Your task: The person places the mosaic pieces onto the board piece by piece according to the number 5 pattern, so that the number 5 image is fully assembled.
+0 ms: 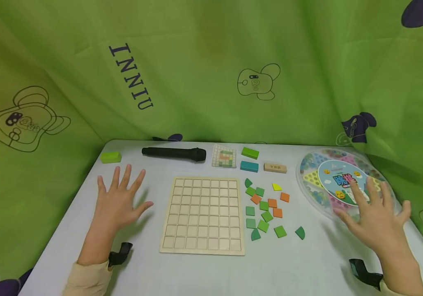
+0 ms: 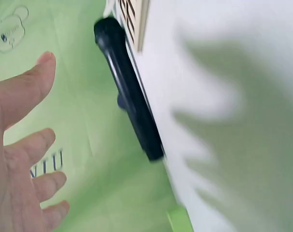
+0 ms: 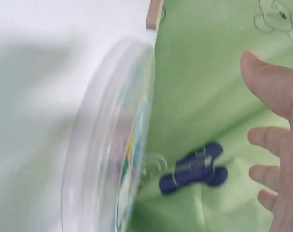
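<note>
My left hand (image 1: 117, 205) is held over the left side of the table with fingers spread and nothing in it. Its nearest things are a wooden grid board (image 1: 203, 216) to its right and a black microphone (image 1: 173, 154) beyond it, which the left wrist view also shows. On the other side, my right hand (image 1: 381, 222) hovers with spread fingers, overlapping the near edge of a round clear plastic case (image 1: 309, 197) in the head view. The right wrist view shows the case (image 3: 83, 164) edge-on, apart from the fingers. Loose green, orange and yellow tiles (image 1: 264, 205) lie between board and case.
Along the back stand a light green block (image 1: 111, 157), a patterned card (image 1: 224, 156), a green block (image 1: 250, 153), a teal block (image 1: 249, 166) and a wooden block (image 1: 275, 167). A green printed curtain (image 1: 196, 82) hangs behind the white table (image 1: 204, 275).
</note>
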The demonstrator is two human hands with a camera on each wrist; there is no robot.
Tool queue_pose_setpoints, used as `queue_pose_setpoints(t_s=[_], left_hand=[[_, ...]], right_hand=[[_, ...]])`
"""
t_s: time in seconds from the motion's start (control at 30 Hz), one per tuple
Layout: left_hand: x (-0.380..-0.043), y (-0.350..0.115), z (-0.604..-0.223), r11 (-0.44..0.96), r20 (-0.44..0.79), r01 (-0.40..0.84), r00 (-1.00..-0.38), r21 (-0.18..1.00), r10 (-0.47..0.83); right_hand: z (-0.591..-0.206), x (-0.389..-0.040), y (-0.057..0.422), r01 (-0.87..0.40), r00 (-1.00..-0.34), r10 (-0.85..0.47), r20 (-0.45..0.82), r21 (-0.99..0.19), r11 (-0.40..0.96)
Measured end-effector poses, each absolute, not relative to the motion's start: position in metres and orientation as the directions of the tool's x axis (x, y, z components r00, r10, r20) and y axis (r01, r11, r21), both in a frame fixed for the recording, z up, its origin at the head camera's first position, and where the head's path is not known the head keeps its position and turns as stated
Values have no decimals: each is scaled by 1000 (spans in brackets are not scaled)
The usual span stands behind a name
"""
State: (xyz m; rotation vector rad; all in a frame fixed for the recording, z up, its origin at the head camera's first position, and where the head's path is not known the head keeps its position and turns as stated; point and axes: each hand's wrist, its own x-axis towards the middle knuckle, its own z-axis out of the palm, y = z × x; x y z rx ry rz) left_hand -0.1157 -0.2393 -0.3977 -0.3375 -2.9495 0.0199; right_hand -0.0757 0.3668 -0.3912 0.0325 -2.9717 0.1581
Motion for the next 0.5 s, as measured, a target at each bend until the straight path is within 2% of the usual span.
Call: queue_pose_setpoints(t_s=[0.17,0.3,0.4,0.5], left_hand=[[-125,-213,-404,940,157,340,-928,-22,339],[-130,-190,-407,893,141,447,-889,55,436],[-132,-179,-411,851,97,498,-867,164,489],[-131,-177,-418,798,5,490,-853,351,521]], right_hand=[[-400,-92,342,-221,-942,-167,293,-163,962],[-404,-115,316,-365,-888,-270,373,-214,906],[-409,-135,295,-414,-886,-319,336,-264,871],[-414,-155,274,-429,-901,-362,240,-360,829]])
